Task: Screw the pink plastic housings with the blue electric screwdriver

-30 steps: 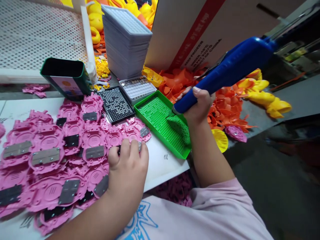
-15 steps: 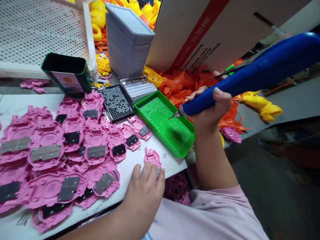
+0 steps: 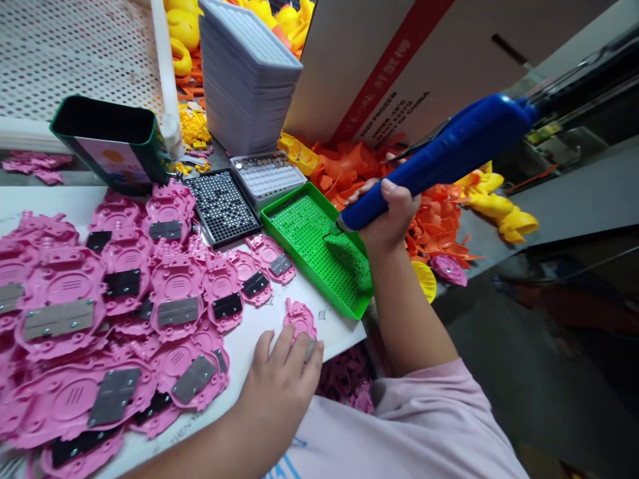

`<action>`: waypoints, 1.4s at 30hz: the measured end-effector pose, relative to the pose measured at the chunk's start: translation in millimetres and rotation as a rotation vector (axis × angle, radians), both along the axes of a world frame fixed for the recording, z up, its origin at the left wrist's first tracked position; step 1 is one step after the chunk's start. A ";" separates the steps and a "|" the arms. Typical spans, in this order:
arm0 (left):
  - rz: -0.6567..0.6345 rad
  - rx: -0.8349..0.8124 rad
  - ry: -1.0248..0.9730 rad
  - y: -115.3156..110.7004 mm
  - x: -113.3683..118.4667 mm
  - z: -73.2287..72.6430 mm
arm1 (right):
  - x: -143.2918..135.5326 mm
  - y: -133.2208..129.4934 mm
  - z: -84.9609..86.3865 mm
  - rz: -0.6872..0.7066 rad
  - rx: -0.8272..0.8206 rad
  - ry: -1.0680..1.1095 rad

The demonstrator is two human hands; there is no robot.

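Observation:
My right hand [image 3: 392, 216] is wrapped round a blue electric screwdriver [image 3: 439, 156], held slanting downward. Its bit points into a green perforated tray [image 3: 309, 276] with small screws scattered in it; I cannot tell whether the tip touches one. Near the table's front edge, my left hand [image 3: 282, 379] holds a pink plastic casing [image 3: 301, 318] against the white tabletop. The fingers cover its lower part, where a bit of grey plate shows between them.
Many pink casings with grey or black plates [image 3: 177, 311] cover the table's left side. Behind them stand a dark green container [image 3: 112, 156], a black tray of screws [image 3: 224, 206], a white tray [image 3: 269, 176] and stacked white trays [image 3: 247, 86]. Orange parts [image 3: 434, 233] lie beyond my right arm.
The screwdriver and my right hand have shifted left and slightly down relative to the green tray. My left hand stays on the same casing. The whole view has moved slightly.

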State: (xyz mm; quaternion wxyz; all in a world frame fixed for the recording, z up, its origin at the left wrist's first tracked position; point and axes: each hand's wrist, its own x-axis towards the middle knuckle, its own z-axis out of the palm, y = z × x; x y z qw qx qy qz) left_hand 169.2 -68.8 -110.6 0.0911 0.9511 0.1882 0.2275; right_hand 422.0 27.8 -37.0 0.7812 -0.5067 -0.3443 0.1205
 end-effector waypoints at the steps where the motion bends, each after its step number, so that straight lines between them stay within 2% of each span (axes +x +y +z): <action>1: 0.003 -0.004 -0.005 0.1 0.3 -0.4 | 0.2 0.1 -0.1 0.011 -0.007 -0.002; 6: -0.002 -0.035 -0.046 0.7 1.0 -1.6 | -0.1 -0.7 -0.1 0.051 -0.004 0.003; 14: -0.014 -0.069 -0.046 1.3 -0.9 -2.4 | 0.1 -0.4 0.3 0.012 -0.006 -0.022; 20: -0.011 -0.069 -0.069 2.3 0.7 -3.6 | -7.0 -11.2 20.9 0.019 0.021 -0.011; 23: -0.019 -0.060 -0.085 2.8 0.8 -3.3 | -21.1 -28.9 35.8 0.105 0.050 0.006; 26: -0.030 -0.056 -0.084 4.1 -0.1 -1.1 | -39.4 -52.7 42.1 0.272 0.028 0.017; 29: -0.036 -0.058 -0.057 5.4 -0.8 1.9 | -57.2 -73.1 35.9 0.438 -0.042 0.047; 32: -0.038 -0.052 -0.022 6.2 -1.1 4.7 | -71.5 -83.0 24.9 0.527 -0.068 0.035; 35: -0.038 -0.048 0.004 6.7 -1.3 6.2 | -79.7 -84.2 18.0 0.550 -0.060 0.011; 42: -0.047 -0.041 0.025 6.7 -2.2 5.1 | -79.3 -79.0 15.3 0.549 -0.091 -0.017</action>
